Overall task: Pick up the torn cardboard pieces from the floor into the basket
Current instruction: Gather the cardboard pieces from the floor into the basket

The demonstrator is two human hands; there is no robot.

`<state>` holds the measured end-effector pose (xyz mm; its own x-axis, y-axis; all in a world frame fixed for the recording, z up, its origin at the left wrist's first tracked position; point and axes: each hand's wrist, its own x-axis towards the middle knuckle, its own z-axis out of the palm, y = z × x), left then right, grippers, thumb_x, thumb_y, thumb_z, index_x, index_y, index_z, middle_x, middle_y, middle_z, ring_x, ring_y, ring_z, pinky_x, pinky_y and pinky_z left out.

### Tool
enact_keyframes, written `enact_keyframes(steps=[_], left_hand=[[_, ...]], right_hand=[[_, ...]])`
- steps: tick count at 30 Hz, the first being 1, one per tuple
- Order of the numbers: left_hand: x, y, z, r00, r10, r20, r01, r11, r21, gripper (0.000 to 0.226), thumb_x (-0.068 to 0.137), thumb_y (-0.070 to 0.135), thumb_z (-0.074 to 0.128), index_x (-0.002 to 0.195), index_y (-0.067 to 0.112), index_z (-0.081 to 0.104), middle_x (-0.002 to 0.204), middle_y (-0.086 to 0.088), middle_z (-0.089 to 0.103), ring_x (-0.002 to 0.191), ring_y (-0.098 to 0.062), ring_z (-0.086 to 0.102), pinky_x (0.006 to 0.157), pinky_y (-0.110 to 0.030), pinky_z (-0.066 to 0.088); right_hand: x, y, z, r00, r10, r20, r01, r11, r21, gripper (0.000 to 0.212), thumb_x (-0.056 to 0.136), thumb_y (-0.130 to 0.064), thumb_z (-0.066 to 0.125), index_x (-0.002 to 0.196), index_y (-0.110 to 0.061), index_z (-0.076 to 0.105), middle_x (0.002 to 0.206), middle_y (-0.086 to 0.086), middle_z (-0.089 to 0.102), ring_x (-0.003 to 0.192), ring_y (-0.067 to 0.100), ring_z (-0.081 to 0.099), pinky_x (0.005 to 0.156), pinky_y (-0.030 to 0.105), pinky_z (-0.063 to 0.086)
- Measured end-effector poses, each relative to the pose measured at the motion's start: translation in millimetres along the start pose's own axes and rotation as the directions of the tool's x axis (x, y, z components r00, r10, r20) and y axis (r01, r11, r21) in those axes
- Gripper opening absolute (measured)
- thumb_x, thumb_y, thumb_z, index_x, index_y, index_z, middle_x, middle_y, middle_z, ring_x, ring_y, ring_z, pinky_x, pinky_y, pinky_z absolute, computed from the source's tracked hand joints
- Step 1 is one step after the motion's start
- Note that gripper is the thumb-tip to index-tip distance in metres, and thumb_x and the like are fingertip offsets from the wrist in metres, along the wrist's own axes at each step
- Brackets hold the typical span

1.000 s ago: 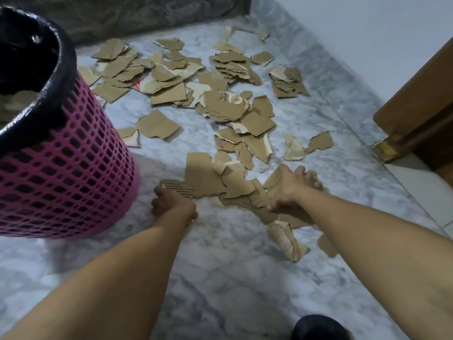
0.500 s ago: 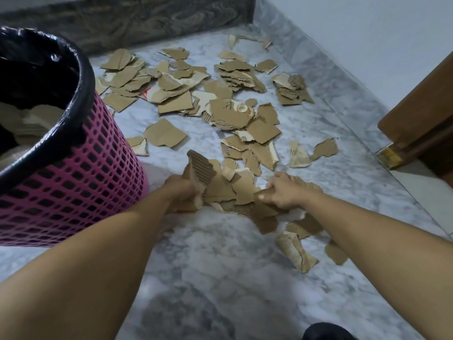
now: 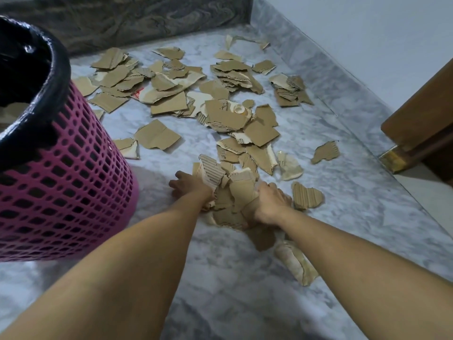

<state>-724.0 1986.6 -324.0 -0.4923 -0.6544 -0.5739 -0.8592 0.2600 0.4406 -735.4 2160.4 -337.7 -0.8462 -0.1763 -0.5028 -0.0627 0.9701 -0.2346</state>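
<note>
Marble floor (image 3: 245, 303) filled most of the view, grey-veined and running up to a dark patterned skirting at twelve o'clock and a pale wall at one o'clock. Next in bulk, the pink lattice basket (image 3: 66, 192) stood at nine o'clock, lined with a black bag (image 3: 36, 77) folded over its rim; a few brown scraps showed inside. A wooden door edge (image 3: 421, 119) sat at three o'clock. Torn cardboard pieces (image 3: 171, 104) lay scattered over the floor from the centre out toward twelve o'clock, some overlapping in loose heaps, others apart, such as one single scrap (image 3: 326, 152) at two o'clock. Both forearms reached in from six o'clock to a gathered bunch (image 3: 235, 192) at the centre, just beside the basket's foot. The left hand (image 3: 191, 186) pressed the bunch's left side, its grip curled round a ridged, corrugated piece (image 3: 212, 171) that stood tilted upright. The right hand (image 3: 269, 204) clasped the bunch's right side, fingers curled into the scraps. A ridged scrap (image 3: 307, 196) lay just beyond that hand, and a pale crumpled piece (image 3: 294, 263) lay under the right forearm at five o'clock.
</note>
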Motion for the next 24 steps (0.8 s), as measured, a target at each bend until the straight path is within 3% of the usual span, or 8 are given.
enact_keyframes(steps=[6, 8, 11, 13, 15, 19, 22, 24], left_hand=[[0, 0, -12, 0.993, 0.035, 0.111, -0.023, 0.994, -0.105, 0.051, 0.071, 0.002, 0.078, 0.114, -0.003, 0.051, 0.119, -0.019, 0.061, 0.112, -0.032, 0.061, 0.091, -0.037, 0.055], [-7, 3, -15, 0.975, 0.025, 0.221, 0.026, 0.974, -0.224, 0.036, 0.077, -0.006, 0.071, 0.107, -0.006, 0.052, 0.099, -0.016, 0.063, 0.094, -0.032, 0.067, 0.074, -0.036, 0.060], [-19, 19, -23, 0.940, 0.056, 0.335, 0.063, 0.940, -0.334, 0.027, 0.084, -0.004, 0.067, 0.105, 0.002, 0.051, 0.078, -0.009, 0.059, 0.060, -0.023, 0.063, 0.037, -0.027, 0.052], [-23, 31, -23, 0.919, 0.084, 0.384, 0.057, 0.938, -0.342, 0.034, 0.082, 0.010, 0.073, 0.111, 0.002, 0.058, 0.073, -0.008, 0.067, 0.051, -0.020, 0.063, 0.045, -0.030, 0.052], [-27, 42, -19, 0.898, 0.120, 0.423, 0.047, 0.930, -0.364, 0.041, 0.079, 0.017, 0.074, 0.116, 0.007, 0.061, 0.075, -0.009, 0.072, 0.053, -0.022, 0.064, 0.054, -0.034, 0.051], [-51, 62, -7, 0.845, 0.211, 0.492, 0.041, 0.891, -0.452, 0.035, 0.085, 0.004, 0.067, 0.119, 0.003, 0.058, 0.080, -0.010, 0.070, 0.046, -0.020, 0.064, 0.043, -0.024, 0.046], [-75, 57, 11, 0.756, 0.257, 0.602, -0.085, 0.950, -0.299, 0.020, 0.085, 0.002, 0.069, 0.101, 0.003, 0.058, 0.077, -0.011, 0.065, 0.054, -0.022, 0.063, 0.041, -0.020, 0.044], [-92, 47, 28, 0.686, 0.247, 0.684, -0.228, 0.966, -0.120, 0.021, 0.081, 0.008, 0.075, 0.094, 0.002, 0.061, 0.082, -0.013, 0.063, 0.067, -0.025, 0.063, 0.052, -0.027, 0.049]], right_hand=[[-10, 20, -22, 0.992, -0.023, 0.123, -0.008, 0.970, 0.244, 0.096, 0.058, -0.040, 0.092, 0.137, -0.019, 0.041, 0.134, 0.008, 0.054, 0.120, 0.032, 0.054, 0.099, 0.037, 0.047], [-14, 36, -40, 0.994, 0.000, 0.112, -0.037, 0.941, 0.335, 0.096, 0.065, -0.035, 0.090, 0.144, -0.013, 0.041, 0.142, 0.012, 0.051, 0.128, 0.031, 0.050, 0.106, 0.035, 0.041], [-20, 62, -76, 0.996, 0.071, 0.055, -0.088, 0.890, 0.447, 0.069, 0.065, -0.033, 0.089, 0.124, -0.013, 0.059, 0.121, 0.008, 0.065, 0.113, 0.026, 0.061, 0.098, 0.032, 0.046], [-29, 79, -99, 0.993, 0.120, 0.026, -0.114, 0.829, 0.547, 0.056, 0.065, -0.031, 0.089, 0.111, -0.017, 0.060, 0.112, 0.001, 0.066, 0.101, 0.020, 0.062, 0.094, 0.029, 0.048], [-36, 101, -114, 0.981, 0.194, 0.018, -0.155, 0.721, 0.675, 0.065, 0.053, -0.037, 0.092, 0.105, -0.010, 0.064, 0.109, 0.000, 0.070, 0.095, 0.019, 0.068, 0.094, 0.035, 0.053], [-54, 141, -120, 0.948, 0.317, 0.003, -0.157, 0.461, 0.874, 0.045, 0.067, -0.021, 0.088, 0.106, -0.010, 0.069, 0.104, 0.009, 0.075, 0.093, 0.024, 0.073, 0.090, 0.047, 0.057], [-69, 164, -113, 0.892, 0.451, 0.014, -0.171, 0.311, 0.935, 0.040, 0.075, -0.019, 0.084, 0.110, -0.012, 0.066, 0.111, 0.006, 0.073, 0.101, 0.024, 0.069, 0.095, 0.046, 0.054], [-78, 178, -104, 0.852, 0.523, 0.025, -0.194, 0.270, 0.943, 0.029, 0.077, -0.019, 0.083, 0.101, -0.017, 0.065, 0.114, 0.004, 0.071, 0.104, 0.025, 0.067, 0.095, 0.047, 0.054]])
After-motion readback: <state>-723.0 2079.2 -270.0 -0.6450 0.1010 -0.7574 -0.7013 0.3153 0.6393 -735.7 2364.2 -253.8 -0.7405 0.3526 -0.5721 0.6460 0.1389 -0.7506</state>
